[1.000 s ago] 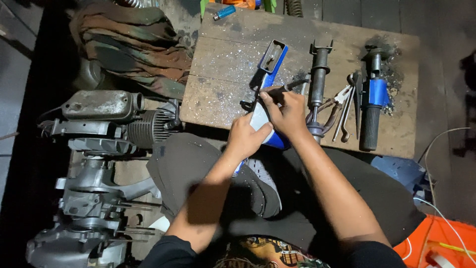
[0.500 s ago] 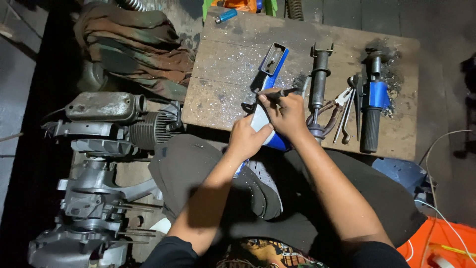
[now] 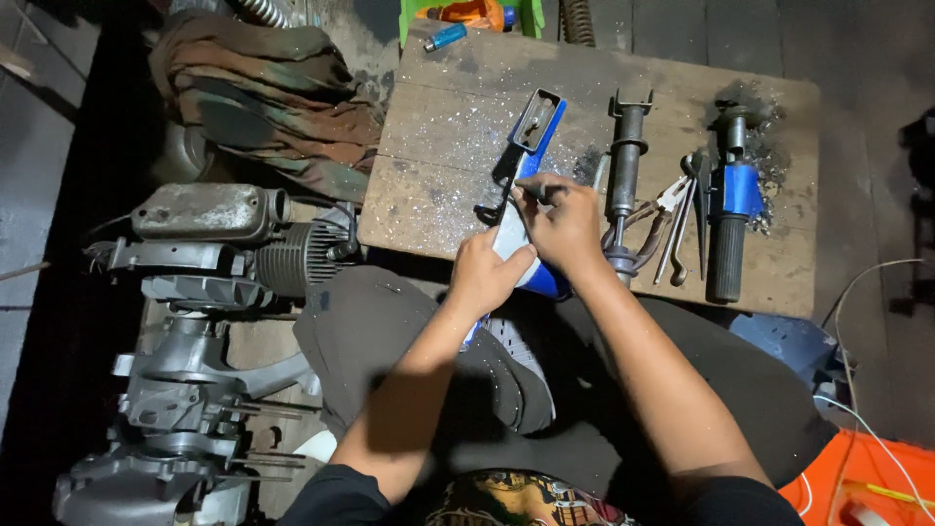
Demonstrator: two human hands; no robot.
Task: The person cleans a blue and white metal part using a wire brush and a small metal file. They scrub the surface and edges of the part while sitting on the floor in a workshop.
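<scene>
Where pliers (image 3: 654,226) lie, crowded board (image 3: 438,146).

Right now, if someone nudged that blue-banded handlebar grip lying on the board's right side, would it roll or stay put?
The handlebar grip looks cylindrical, so it could roll sideways. The wooden board seems flat and rough, littered with shavings, which may slow it. Its metal tube suggests some heft, and it is probably rigid.

Housing part (image 3: 526,146) on board (image 3: 438,166); pliers (image 3: 672,209) right; engine (image 3: 205,292) left.
</scene>
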